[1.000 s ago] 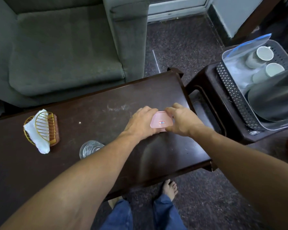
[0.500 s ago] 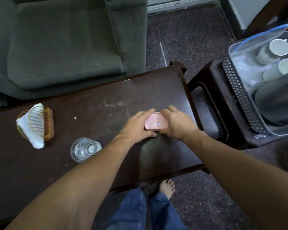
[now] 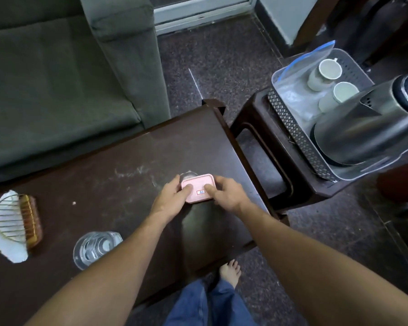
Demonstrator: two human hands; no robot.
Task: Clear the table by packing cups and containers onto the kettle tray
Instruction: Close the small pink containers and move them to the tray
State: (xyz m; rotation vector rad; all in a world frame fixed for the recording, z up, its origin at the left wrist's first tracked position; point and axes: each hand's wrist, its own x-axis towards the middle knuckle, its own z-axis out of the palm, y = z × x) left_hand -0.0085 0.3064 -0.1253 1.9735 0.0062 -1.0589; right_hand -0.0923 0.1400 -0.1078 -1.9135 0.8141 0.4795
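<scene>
A small container with a pink lid [image 3: 197, 184] sits on the dark wooden table [image 3: 132, 161], its clear base showing at the far edge. My left hand [image 3: 171, 200] grips its left side and my right hand [image 3: 226, 196] grips its right side, both thumbs pressing on the lid. A clear glass [image 3: 96, 248] stands near the table's front edge, left of my left arm. To the right, the grey kettle tray [image 3: 290, 128] rests on a dark side table [image 3: 264, 142] and holds a steel kettle [image 3: 368, 128], two white cups [image 3: 329, 69] and a clear zip bag [image 3: 295, 83].
A gold wire holder with a white napkin [image 3: 12, 224] lies at the table's left end. A grey-green sofa [image 3: 57, 74] stands behind the table. My bare foot [image 3: 230, 272] and jeans show below the table edge. Dark speckled floor lies between the furniture.
Both hands stay on the pink-lidded container; my thumbs have shifted onto the lid top. The camera view moved, bringing the kettle into fuller sight.
</scene>
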